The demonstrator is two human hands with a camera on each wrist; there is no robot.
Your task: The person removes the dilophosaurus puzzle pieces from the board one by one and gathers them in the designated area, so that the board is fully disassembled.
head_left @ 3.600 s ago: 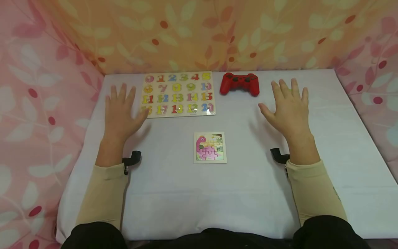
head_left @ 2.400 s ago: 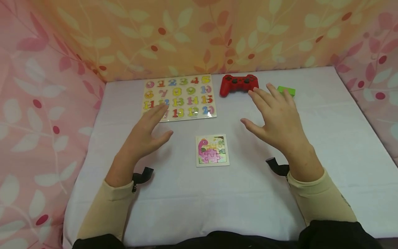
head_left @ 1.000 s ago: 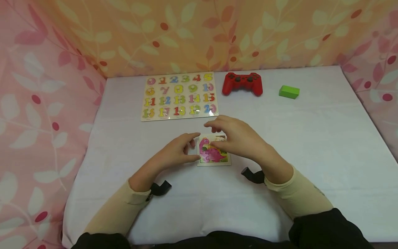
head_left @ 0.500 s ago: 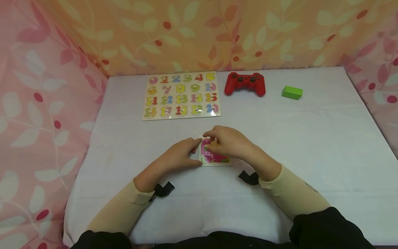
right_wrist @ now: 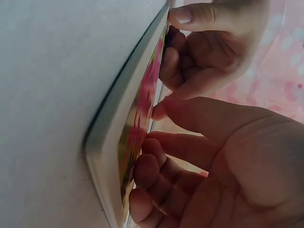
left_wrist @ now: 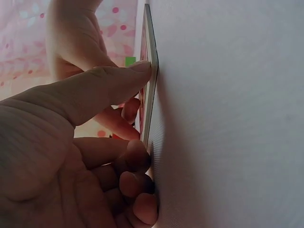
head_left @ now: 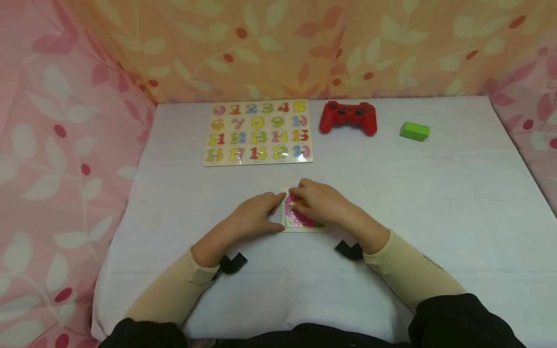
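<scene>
A small square picture puzzle (head_left: 298,220) with a pink dinosaur and a pale frame lies on the white cloth. At its left edge, my left hand (head_left: 248,220) grips the frame between thumb and forefinger, one at each left corner; its other fingers are curled, as the left wrist view shows at the hand (left_wrist: 57,123). From the right, my right hand (head_left: 328,205) is over the puzzle. Its thumb and bent fingertips touch the picture in the right wrist view, where the hand (right_wrist: 228,156) hides part of it. Whether a loose piece is pinched I cannot tell.
Behind the puzzle, a number board (head_left: 258,133) lies at back left. A red game controller (head_left: 348,117) is right of it, and a green block (head_left: 415,131) farther right. Patterned curtains (head_left: 278,48) stand along the back and sides of the white table (head_left: 278,290).
Both hands have come inward and down from their raised, spread pose to the puzzle. The left thumb and forefinger have closed on its left edge; the right fingers have lowered onto the picture.
</scene>
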